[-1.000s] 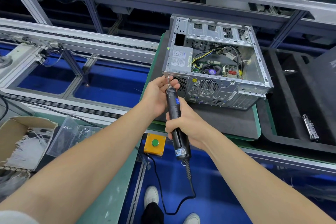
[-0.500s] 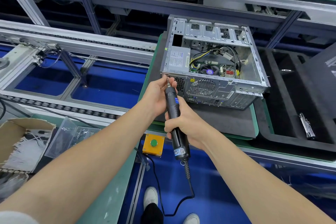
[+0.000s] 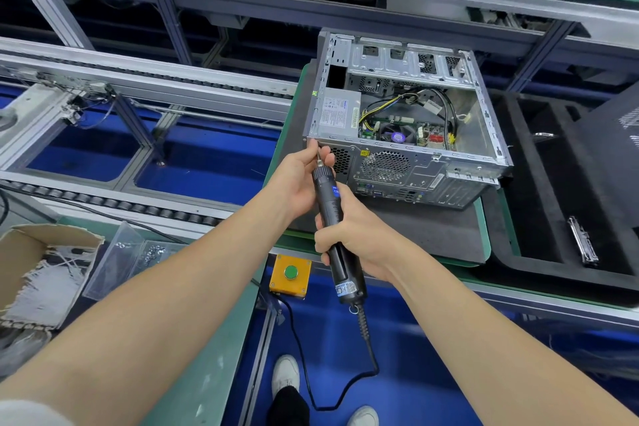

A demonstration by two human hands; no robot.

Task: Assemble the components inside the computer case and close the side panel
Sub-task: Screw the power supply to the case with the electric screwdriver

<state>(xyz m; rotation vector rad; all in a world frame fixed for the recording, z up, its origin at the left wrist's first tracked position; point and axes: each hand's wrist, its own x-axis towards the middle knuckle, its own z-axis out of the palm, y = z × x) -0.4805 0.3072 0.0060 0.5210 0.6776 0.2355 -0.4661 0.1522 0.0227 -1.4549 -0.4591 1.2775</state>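
- Gripped in right hand [image 3: 349, 235]: black electric screwdriver [image 3: 328, 197], its blue label too small to read.
- Pinched by left hand [image 3: 297, 180]: its bit, at near left corner of computer case [image 3: 415, 176].
- Bare steel, open on top, lying on dark mat [image 3: 415, 228]; yellow warning triangle [image 3: 365, 153] on rear, power supply [image 3: 337, 112] label unreadable.

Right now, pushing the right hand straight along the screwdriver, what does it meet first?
Probably the computer case at its rear corner; the left hand pinches the bit just short of it.

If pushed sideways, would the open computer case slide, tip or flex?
Tipping looks unlikely: the computer case lies broad side down on a dark mat. With its side open, the thin frame may flex slightly. Its power supply likely adds weight.
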